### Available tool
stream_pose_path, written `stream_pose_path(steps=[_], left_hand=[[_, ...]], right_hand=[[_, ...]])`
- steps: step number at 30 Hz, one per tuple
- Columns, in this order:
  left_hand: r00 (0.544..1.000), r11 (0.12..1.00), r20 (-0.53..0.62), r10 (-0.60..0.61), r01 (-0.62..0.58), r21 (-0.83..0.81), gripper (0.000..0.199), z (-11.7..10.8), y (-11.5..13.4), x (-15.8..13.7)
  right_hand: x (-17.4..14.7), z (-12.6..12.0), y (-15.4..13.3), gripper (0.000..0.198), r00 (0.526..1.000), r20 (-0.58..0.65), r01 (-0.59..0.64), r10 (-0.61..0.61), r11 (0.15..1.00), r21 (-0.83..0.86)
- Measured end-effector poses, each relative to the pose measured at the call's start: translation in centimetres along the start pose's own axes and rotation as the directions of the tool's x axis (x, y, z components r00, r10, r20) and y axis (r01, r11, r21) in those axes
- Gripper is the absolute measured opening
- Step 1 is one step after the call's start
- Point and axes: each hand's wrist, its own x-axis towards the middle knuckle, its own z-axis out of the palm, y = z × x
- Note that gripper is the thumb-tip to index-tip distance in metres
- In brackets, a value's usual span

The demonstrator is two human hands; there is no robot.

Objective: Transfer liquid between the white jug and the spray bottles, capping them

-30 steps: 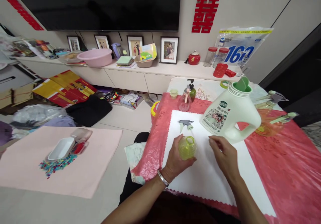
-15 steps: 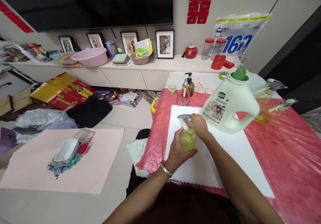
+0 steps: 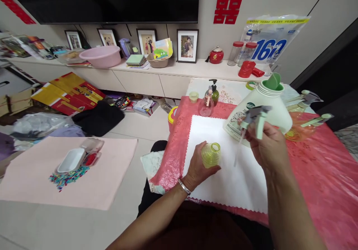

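Note:
My left hand (image 3: 198, 165) is wrapped round a ribbed yellow-green bottle (image 3: 210, 156), whose open neck points up. Off to the right, my right hand (image 3: 268, 143) grips a grey and pale green spray nozzle (image 3: 256, 117). Its thin clear dip tube hangs down over the white mat (image 3: 223, 190). Just behind the nozzle stands a large pale green detergent jug (image 3: 275, 106), with a green cap or scoop (image 3: 273, 81) tilted in its mouth. The jug is partly hidden by my right hand and the nozzle.
On the red-covered table (image 3: 321, 190), a clear pinkish bottle (image 3: 207, 107), a green pump bottle (image 3: 214, 94) and a small cup (image 3: 193, 97) stand at the back. Orange spray bottles (image 3: 300, 128) are at the right. A pink cloth (image 3: 112, 175) with colourful bits lies at left.
My right hand has moved right and up with the spray nozzle, away from the yellow-green bottle. The left hand keeps hold of the bottle in nearly the same place.

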Motion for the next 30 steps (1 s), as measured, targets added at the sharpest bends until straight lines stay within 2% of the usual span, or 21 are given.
stream_pose_path(steps=[4, 7, 9, 13, 17, 23, 26, 30], left_hand=[[1.000, 1.000, 0.007, 0.012, -0.012, 0.012, 0.107, 0.1, -0.2, 0.0], [1.000, 1.000, 0.015, 0.018, -0.018, 0.016, 0.108, 0.1, -0.2, 0.0], [1.000, 1.000, 0.015, 0.025, -0.025, 0.008, 0.107, 0.2, -0.3, 0.0], [1.000, 1.000, 0.015, 0.009, -0.008, -0.017, 0.107, 0.2, -0.2, 0.1], [1.000, 1.000, 0.025, 0.001, -0.001, -0.021, 0.107, 0.1, 0.0, 0.1], [0.999, 0.998, -0.011, 0.044, -0.044, 0.034, 0.107, 0.7, -0.6, 0.3], [0.998, 0.997, -0.024, 0.065, -0.063, 0.049, 0.105, 1.0, -0.8, 0.4], [0.997, 0.997, -0.046, 0.058, -0.055, 0.056, 0.104, 1.2, -0.6, 0.4]], right_hand=[[-1.8, 1.2, -3.2, 0.028, 0.970, -0.141, 0.225, -0.196, 0.945, 0.239], [-2.7, 2.1, -4.6, 0.025, 0.923, -0.224, 0.364, -0.314, 0.901, 0.236], [-2.9, 2.5, -4.8, 0.022, 0.906, -0.234, 0.398, -0.353, 0.898, 0.188], [-3.2, 2.9, -3.0, 0.026, 0.934, -0.115, 0.350, -0.337, 0.928, 0.127], [-3.6, 2.6, 0.0, 0.033, 0.956, 0.000, 0.293, -0.293, 0.956, -0.030], [-4.6, 2.2, 1.8, 0.030, 0.928, 0.278, 0.283, -0.249, 0.955, -0.092], [-5.0, 2.0, 2.6, 0.030, 0.907, 0.353, 0.279, -0.230, 0.956, -0.094], [-5.2, 1.6, 4.1, 0.034, 0.897, 0.391, 0.264, -0.208, 0.960, -0.095]])
